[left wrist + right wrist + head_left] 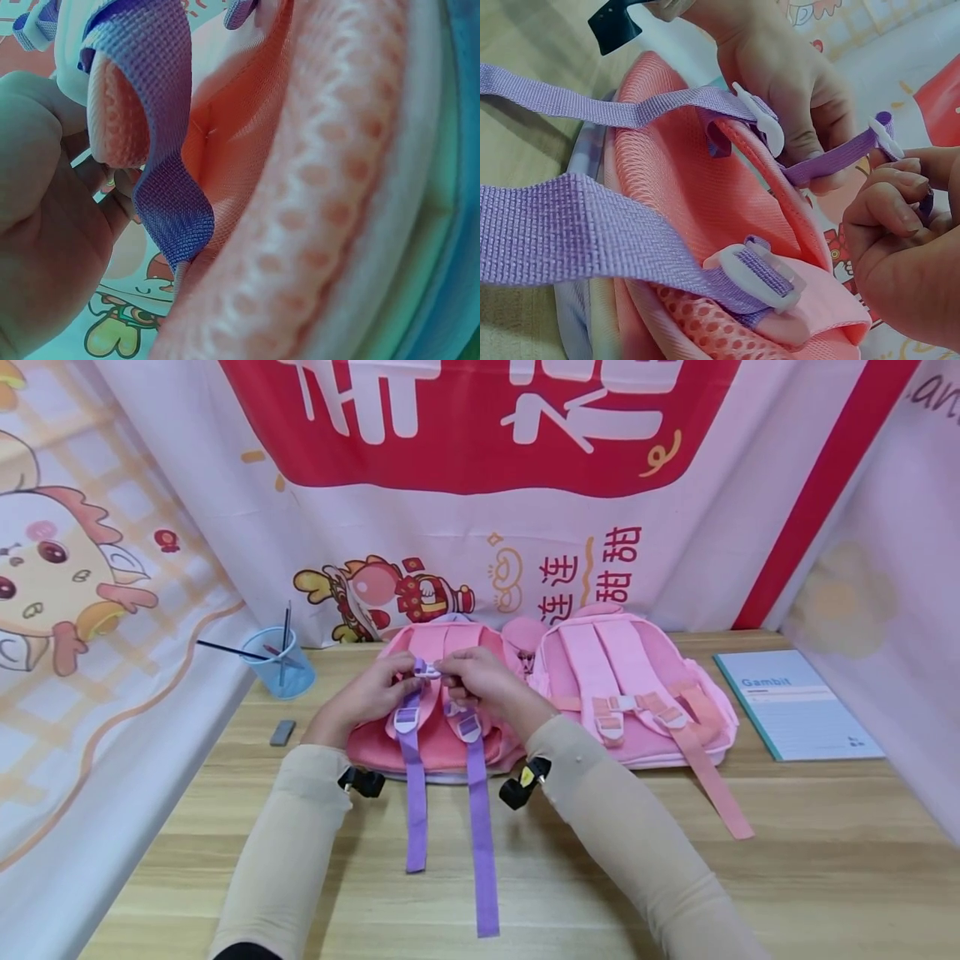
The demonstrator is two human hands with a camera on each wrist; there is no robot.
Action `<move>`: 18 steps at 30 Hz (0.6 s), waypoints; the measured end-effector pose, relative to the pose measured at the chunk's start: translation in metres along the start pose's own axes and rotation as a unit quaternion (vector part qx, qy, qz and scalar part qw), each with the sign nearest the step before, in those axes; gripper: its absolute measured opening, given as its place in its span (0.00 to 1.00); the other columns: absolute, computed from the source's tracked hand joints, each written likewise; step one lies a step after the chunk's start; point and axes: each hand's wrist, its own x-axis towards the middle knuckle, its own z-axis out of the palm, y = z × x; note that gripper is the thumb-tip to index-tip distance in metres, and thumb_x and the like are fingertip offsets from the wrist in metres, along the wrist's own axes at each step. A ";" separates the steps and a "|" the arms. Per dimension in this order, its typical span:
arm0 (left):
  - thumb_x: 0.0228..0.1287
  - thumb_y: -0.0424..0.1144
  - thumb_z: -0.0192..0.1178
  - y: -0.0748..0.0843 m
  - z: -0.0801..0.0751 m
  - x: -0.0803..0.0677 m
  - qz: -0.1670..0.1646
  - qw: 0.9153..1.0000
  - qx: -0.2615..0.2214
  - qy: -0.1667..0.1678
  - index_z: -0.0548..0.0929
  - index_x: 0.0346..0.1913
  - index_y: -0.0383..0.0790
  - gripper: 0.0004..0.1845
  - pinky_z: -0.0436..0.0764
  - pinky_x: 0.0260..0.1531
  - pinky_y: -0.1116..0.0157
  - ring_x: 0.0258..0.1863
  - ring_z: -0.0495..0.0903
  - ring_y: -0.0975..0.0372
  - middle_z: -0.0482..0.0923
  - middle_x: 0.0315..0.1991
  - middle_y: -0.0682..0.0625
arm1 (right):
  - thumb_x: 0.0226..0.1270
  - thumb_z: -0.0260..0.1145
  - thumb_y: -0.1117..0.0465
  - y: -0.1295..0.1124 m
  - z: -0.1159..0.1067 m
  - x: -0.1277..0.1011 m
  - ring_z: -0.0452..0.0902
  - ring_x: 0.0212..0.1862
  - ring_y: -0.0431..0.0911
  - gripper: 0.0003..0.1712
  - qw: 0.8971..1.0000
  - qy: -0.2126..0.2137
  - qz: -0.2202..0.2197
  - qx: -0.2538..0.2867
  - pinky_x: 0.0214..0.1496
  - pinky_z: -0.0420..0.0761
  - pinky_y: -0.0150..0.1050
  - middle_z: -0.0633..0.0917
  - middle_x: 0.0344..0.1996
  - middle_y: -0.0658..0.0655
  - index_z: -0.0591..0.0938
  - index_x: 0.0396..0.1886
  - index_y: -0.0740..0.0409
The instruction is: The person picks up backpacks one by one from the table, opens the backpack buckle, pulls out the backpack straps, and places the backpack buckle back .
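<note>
A pink backpack (438, 739) lies back-up on the wooden table, its two purple straps (480, 835) trailing toward me. Both hands meet at its small purple chest strap (832, 156). My left hand (405, 672) grips the left shoulder strap (742, 157) by its white slider (769, 127), where the chest strap starts. My right hand (450, 677) pinches the chest strap's other end at the white clip (889, 136), fingers curled. In the left wrist view, purple webbing (161, 150) loops over the pink mesh padding (322, 195) beside my left hand (45, 225).
A second pink backpack (637, 693) with pink straps lies to the right, and a light blue notebook (795, 702) beyond it. At the left stand a blue cup (279, 664) with brushes and a grey eraser (282, 732). Printed cloth walls surround the table (825, 860).
</note>
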 end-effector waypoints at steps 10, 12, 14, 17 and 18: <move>0.82 0.32 0.57 -0.005 0.003 0.001 -0.009 1.000 0.009 -0.023 0.84 0.47 0.39 0.05 0.78 0.55 0.54 0.47 0.78 0.52 0.80 0.46 0.44 | 0.87 0.55 0.62 -0.009 0.000 -0.004 0.60 0.20 0.39 0.14 0.999 -0.003 0.004 0.042 0.22 0.60 0.30 0.72 0.21 0.49 0.80 0.38 0.58; 0.82 0.31 0.57 -0.006 0.004 0.002 -0.009 0.999 0.011 -0.028 0.84 0.48 0.39 0.05 0.78 0.56 0.53 0.47 0.78 0.52 0.80 0.46 0.44 | 0.87 0.54 0.62 -0.011 0.000 -0.005 0.60 0.21 0.39 0.14 0.999 -0.004 0.006 0.047 0.22 0.60 0.30 0.72 0.21 0.49 0.81 0.37 0.58; 0.81 0.31 0.57 -0.007 0.004 0.003 -0.010 0.999 0.013 -0.033 0.84 0.48 0.39 0.05 0.78 0.56 0.53 0.47 0.78 0.52 0.80 0.46 0.44 | 0.87 0.54 0.62 -0.012 -0.001 -0.005 0.60 0.21 0.39 0.14 0.999 -0.006 0.009 0.052 0.22 0.60 0.30 0.72 0.22 0.49 0.80 0.37 0.58; 0.82 0.31 0.58 -0.007 0.004 0.003 -0.017 0.999 0.013 -0.039 0.83 0.48 0.40 0.04 0.78 0.56 0.54 0.48 0.78 0.52 0.79 0.46 0.44 | 0.87 0.54 0.62 -0.012 -0.001 -0.005 0.59 0.21 0.39 0.14 0.999 -0.005 0.011 0.052 0.22 0.60 0.30 0.72 0.22 0.50 0.80 0.37 0.58; 0.82 0.32 0.58 -0.007 0.004 0.003 -0.018 0.999 0.013 -0.040 0.84 0.48 0.41 0.05 0.78 0.56 0.54 0.48 0.78 0.52 0.80 0.46 0.45 | 0.87 0.55 0.62 -0.012 -0.001 -0.006 0.60 0.21 0.39 0.14 0.999 -0.002 0.010 0.045 0.22 0.60 0.30 0.72 0.22 0.50 0.81 0.37 0.59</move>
